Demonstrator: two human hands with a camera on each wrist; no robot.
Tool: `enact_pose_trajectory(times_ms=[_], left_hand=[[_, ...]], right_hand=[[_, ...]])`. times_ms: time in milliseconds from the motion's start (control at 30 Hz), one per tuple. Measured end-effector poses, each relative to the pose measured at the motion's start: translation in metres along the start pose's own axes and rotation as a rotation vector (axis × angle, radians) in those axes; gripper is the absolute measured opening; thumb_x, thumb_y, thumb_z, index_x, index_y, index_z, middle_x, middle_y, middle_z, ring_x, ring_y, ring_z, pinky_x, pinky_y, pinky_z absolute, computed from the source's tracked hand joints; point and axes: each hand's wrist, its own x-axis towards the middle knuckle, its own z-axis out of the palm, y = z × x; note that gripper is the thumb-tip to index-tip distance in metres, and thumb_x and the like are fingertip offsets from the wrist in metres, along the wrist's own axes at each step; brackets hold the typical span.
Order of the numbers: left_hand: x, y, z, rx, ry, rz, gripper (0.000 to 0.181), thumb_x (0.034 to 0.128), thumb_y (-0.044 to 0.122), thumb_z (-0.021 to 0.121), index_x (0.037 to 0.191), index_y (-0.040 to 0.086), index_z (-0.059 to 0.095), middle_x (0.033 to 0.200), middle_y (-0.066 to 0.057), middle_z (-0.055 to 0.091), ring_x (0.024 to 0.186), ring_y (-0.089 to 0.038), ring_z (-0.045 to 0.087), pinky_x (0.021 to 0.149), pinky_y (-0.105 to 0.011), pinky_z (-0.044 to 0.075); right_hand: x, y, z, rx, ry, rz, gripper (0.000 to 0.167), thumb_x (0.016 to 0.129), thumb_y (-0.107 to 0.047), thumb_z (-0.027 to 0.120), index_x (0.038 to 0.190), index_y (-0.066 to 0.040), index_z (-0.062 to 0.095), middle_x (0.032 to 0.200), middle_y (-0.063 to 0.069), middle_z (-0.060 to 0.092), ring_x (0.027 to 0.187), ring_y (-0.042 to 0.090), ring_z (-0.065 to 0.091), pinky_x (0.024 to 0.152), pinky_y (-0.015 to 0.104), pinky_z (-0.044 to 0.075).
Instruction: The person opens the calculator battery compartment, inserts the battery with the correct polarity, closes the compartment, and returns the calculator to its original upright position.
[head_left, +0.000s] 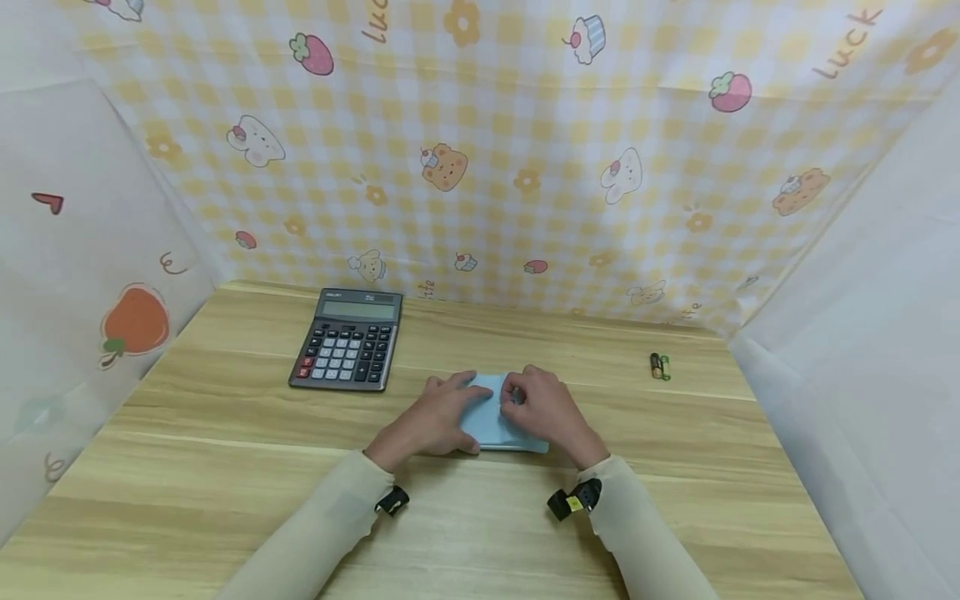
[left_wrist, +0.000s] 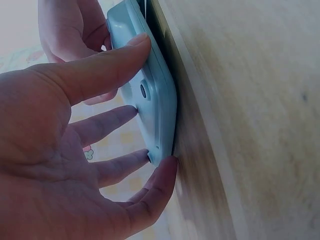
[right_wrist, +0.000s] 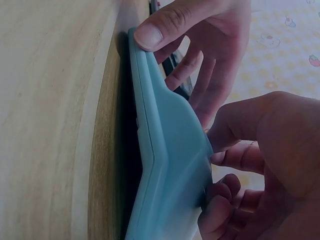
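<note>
A light blue plastic device, perhaps a calculator turned face down, lies on the table with a raised hump along one side. My left hand holds its left part, thumb along the near edge and fingers spread toward the far edge. In the left wrist view, a small round recess shows on the device close to the thumb. Over the hump, my right hand has its fingers curled, and their tips touch the device in the right wrist view. Whether they pinch anything small is hidden.
A dark grey desk calculator lies face up at the back left. To the right are a black-and-copper battery and a thinner green one, side by side. A yellow checked cloth hangs behind the wooden table.
</note>
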Motion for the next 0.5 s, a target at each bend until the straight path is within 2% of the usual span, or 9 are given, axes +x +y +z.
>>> enact_pose_trajectory(times_ms=[167, 233, 500], left_hand=[[-0.001, 0.002, 0.0, 0.013, 0.005, -0.014, 0.078, 0.0858, 0.027, 0.098, 0.155, 0.017, 0.064, 0.173, -0.018, 0.038, 0.133, -0.044, 0.046, 0.106, -0.054, 0.048], [-0.006, 0.013, -0.007, -0.001, -0.007, -0.044, 0.078, 0.0854, 0.023, 0.098, 0.155, 0.016, 0.064, 0.174, -0.017, 0.037, 0.135, -0.042, 0.045, 0.108, -0.055, 0.047], [-0.007, 0.015, -0.008, -0.006, -0.003, -0.055, 0.078, 0.0845, 0.023, 0.099, 0.154, 0.017, 0.065, 0.174, -0.016, 0.037, 0.131, -0.04, 0.047, 0.106, -0.054, 0.047]], right_hand=[[0.001, 0.001, 0.001, -0.015, -0.004, 0.0, 0.007, 0.09, -0.012, 0.07, 0.087, -0.018, 0.07, 0.082, -0.001, 0.052, 0.07, 0.017, 0.048, 0.065, 0.035, 0.041], [0.0, 0.002, 0.002, -0.012, -0.001, 0.0, 0.007, 0.09, -0.012, 0.07, 0.086, -0.017, 0.07, 0.082, -0.001, 0.052, 0.07, 0.018, 0.048, 0.065, 0.035, 0.041], [0.0, 0.005, -0.002, 0.042, 0.001, -0.017, 0.006, 0.088, -0.011, 0.073, 0.087, -0.015, 0.068, 0.082, -0.001, 0.053, 0.071, 0.017, 0.05, 0.065, 0.035, 0.041]])
